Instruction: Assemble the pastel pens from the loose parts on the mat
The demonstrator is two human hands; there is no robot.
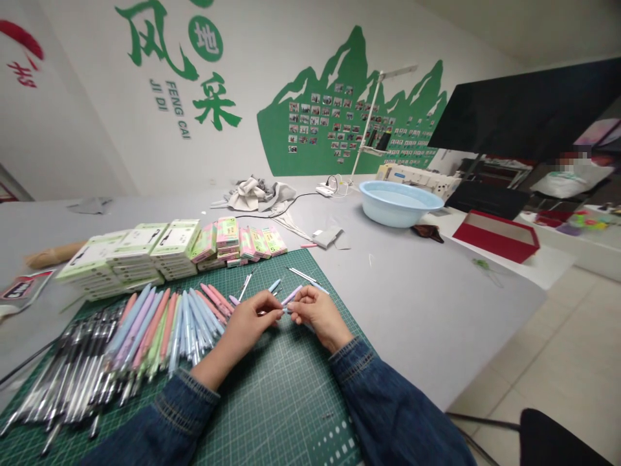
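Note:
My left hand (pixel 255 317) and my right hand (pixel 317 316) meet fingertip to fingertip above the green cutting mat (pixel 257 401). Both are closed in a pinch on a small light-blue pen part (pixel 286 310), mostly hidden by the fingers. Just beyond them lie a lilac pen piece (pixel 292 294), a light-blue one (pixel 274 285) and thin white refills (pixel 298 274). Left of my left hand, pastel pens (pixel 160 323) in blue, pink, green and lilac lie in a row. Clear pens with black grips (pixel 80 359) are heaped beside them.
Stacked white-green boxes (pixel 174 243) and small pink-green boxes (pixel 228 236) stand behind the pens. Farther back are crumpled cloth (pixel 257 194), a power strip (pixel 326 190), a blue basin (pixel 395 207) and a sewing machine (pixel 422 178). A red box (pixel 497 236) and black chair (pixel 557 440) are at right.

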